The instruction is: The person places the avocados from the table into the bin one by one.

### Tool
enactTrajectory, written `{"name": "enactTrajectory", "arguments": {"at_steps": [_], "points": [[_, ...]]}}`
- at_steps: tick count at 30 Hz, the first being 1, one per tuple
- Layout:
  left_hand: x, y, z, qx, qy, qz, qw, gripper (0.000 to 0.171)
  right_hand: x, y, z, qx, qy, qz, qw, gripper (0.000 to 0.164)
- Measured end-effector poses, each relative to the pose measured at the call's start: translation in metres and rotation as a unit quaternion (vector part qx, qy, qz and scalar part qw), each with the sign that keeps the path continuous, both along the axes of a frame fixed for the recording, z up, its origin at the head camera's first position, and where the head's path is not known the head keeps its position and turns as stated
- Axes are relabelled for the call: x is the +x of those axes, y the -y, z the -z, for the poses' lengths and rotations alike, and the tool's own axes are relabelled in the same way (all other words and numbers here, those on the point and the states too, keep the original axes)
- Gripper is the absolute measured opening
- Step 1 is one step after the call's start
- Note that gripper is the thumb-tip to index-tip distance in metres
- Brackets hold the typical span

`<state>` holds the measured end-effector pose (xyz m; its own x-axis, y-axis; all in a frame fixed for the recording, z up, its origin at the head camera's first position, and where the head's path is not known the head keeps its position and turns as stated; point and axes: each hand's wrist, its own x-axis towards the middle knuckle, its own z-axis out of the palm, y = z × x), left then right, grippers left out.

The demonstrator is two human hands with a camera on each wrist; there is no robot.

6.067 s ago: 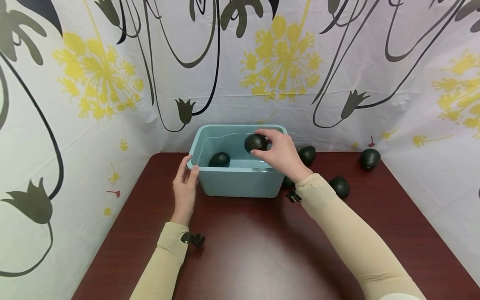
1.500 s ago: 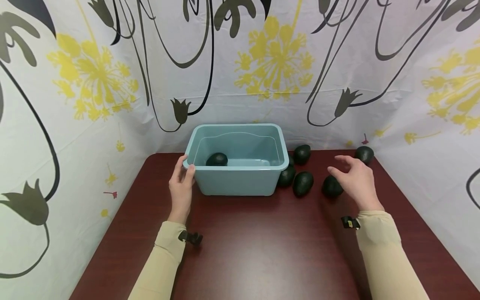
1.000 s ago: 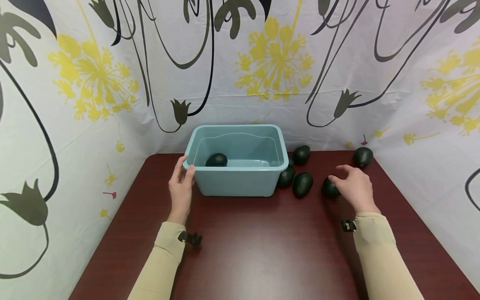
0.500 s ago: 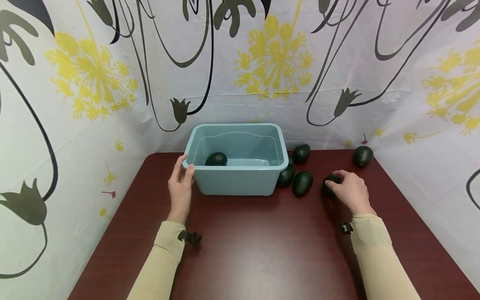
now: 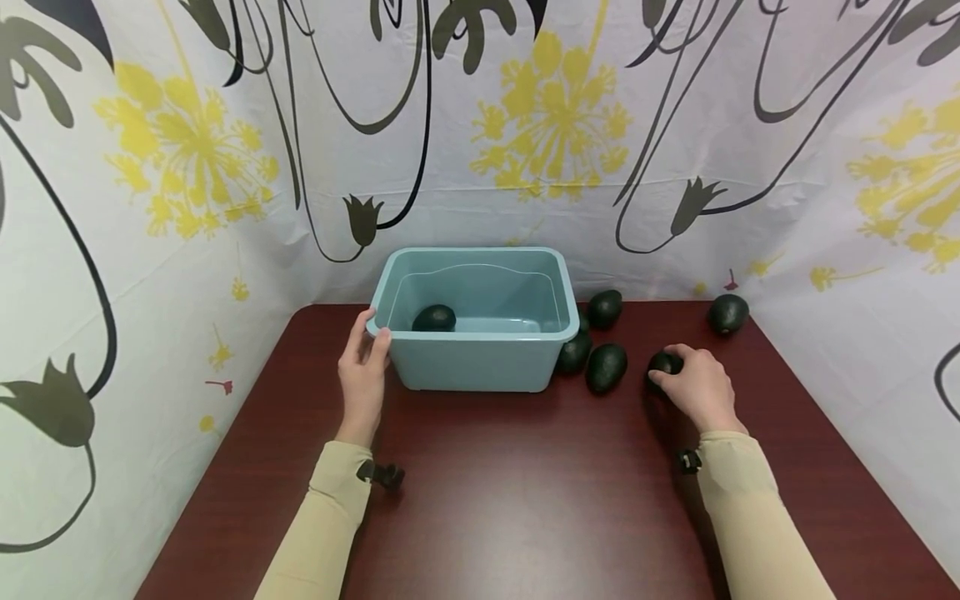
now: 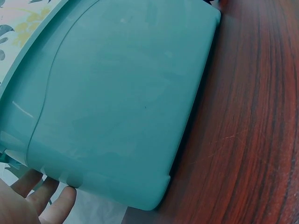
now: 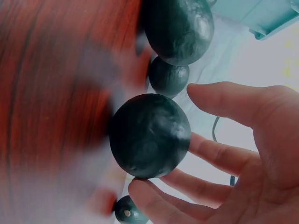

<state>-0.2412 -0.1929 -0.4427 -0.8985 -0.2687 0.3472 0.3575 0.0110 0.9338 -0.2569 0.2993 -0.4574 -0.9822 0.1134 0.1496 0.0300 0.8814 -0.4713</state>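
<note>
My left hand (image 5: 362,375) holds the left end of a light-blue plastic bin (image 5: 480,362), thumb at the front corner and fingers along the outside. One dark green avocado (image 5: 434,318) lies inside the bin on the left. To the right on the table, my right hand (image 5: 699,385) has its fingers curled around another avocado (image 5: 664,364). In the right wrist view, fingers reach behind this avocado (image 7: 149,136), while the thumb shows a gap from its outline. Another avocado (image 5: 606,368) lies between that hand and the bin.
More avocados rest near the bin's right side, one (image 5: 573,353) against it and one (image 5: 604,309) farther back. A further avocado (image 5: 728,314) sits at the table's back right corner. Patterned white cloth (image 5: 450,208) hangs behind the dark red-brown table (image 5: 480,483).
Earlier my right hand held an avocado over the bin; later it appeared empty above the right-hand avocados. It has since lowered and curled around one. My left hand stayed on the bin.
</note>
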Motion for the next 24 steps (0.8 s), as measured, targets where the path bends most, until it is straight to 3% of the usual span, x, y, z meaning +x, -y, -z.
{"name": "enactTrajectory", "arguments": {"at_steps": [11,24], "points": [[-0.001,-0.001,0.000,0.002,0.002,0.000,1.0000,0.052,-0.003,-0.002,0.013,0.006,-0.006,0.001,1.000,0.063],[-0.001,0.001,0.000,0.010,-0.003,0.004,0.9999,0.053,-0.006,-0.003,0.017,0.005,-0.016,0.002,1.000,0.063]]}}
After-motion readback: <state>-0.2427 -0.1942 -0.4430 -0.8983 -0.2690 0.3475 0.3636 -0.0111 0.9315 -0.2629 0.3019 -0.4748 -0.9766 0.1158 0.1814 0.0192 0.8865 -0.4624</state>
